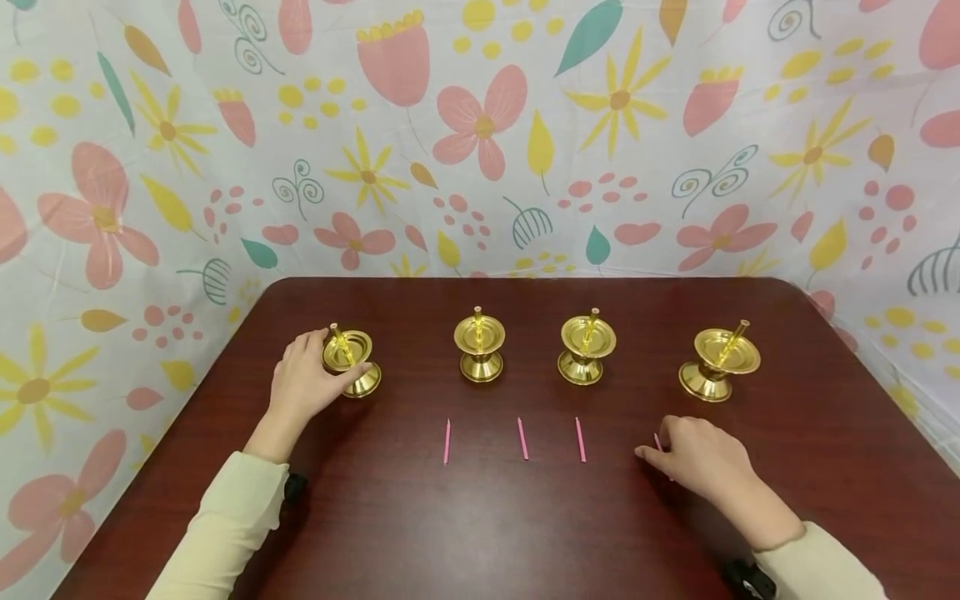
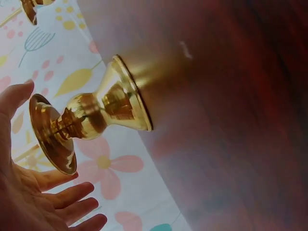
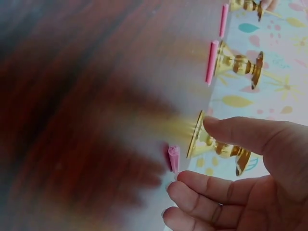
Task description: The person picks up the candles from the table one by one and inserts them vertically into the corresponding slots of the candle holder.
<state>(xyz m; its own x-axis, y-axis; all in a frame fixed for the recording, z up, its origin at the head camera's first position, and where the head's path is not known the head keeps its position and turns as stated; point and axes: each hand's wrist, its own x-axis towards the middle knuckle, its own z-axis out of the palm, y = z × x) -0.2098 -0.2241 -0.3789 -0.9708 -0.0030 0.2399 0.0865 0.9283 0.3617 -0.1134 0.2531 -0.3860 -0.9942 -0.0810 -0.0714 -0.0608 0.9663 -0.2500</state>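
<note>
My left hand [image 1: 303,379] is around the dish of the leftmost brass candle holder [image 1: 362,346]. In the left wrist view its thumb lies by one side of the holder's rim [image 2: 53,134], the index finger by the other, fingers loosely extended. My right hand [image 1: 705,454] hovers low over the table at the right, beside a thin pink candle [image 1: 657,442] that it partly hides. From the right wrist view, that candle [image 3: 174,156] lies on the table near the fingertips, with thumb and index finger spread apart.
Three more brass holders stand in a row: one left of centre [image 1: 480,337], one right of centre [image 1: 588,340], one far right [image 1: 727,354]. Three pink candles [image 1: 447,442] lie in front on the dark wooden table [image 1: 480,533]. A flowered cloth [image 1: 480,200] hangs behind.
</note>
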